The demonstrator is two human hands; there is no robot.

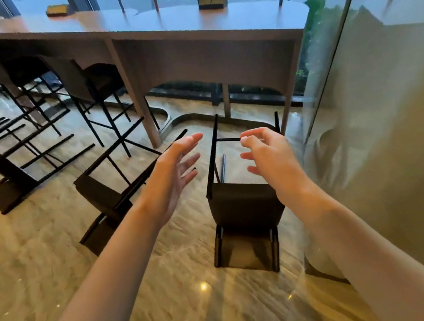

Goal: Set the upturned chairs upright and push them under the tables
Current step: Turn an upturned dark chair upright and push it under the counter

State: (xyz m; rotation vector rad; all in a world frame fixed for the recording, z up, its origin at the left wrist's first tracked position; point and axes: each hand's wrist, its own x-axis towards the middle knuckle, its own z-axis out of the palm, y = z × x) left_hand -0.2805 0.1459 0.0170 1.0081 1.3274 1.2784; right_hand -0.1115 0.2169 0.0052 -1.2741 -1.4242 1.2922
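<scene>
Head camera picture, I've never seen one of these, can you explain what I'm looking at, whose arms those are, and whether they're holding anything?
The camera sits on a person's head, looking forward and down, so the bare arms are theirs. The left hand and right hand are open and hold nothing; both reach toward a dark chair lying tipped over on the shiny floor. Two more tipped chairs lie to its left. Behind stands a long wooden table with upright stools tucked under it and small boxes on top.

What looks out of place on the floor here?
Three black metal-legged bar chairs lie tipped over on the marble floor: one between the hands, one left of it, another further left, their legs off the floor.
</scene>
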